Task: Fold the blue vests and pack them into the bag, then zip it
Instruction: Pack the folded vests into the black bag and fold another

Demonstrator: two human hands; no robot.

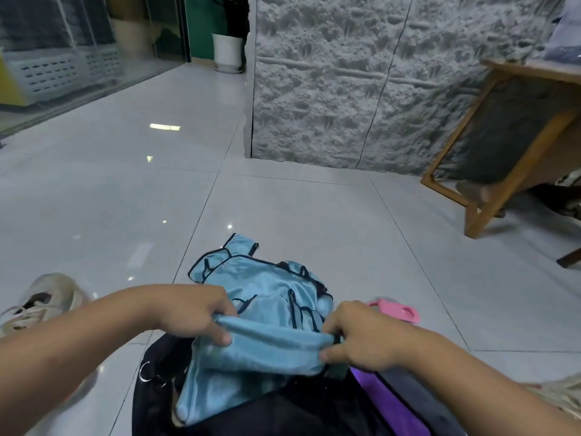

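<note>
A folded light-blue satin vest (251, 350) was pinched at both ends by the left hand (195, 313) and right hand (355, 335), above the open black fabric bag (151, 388). It was best lowered flat, edges kept taut, beside the unfolded blue vests (267, 278) on the floor.

Both forearms are bare from the edge of the picture down to the wrists — no sleeves, watch or bands show on them. The left hand (195, 313) and the right hand (355, 335) wear no gloves or rings, and the nails that show look short and plain. At the left edge sits a worn sneaker (44, 300) — pale beige with off-white laces and a darker opening, blurred.
</note>
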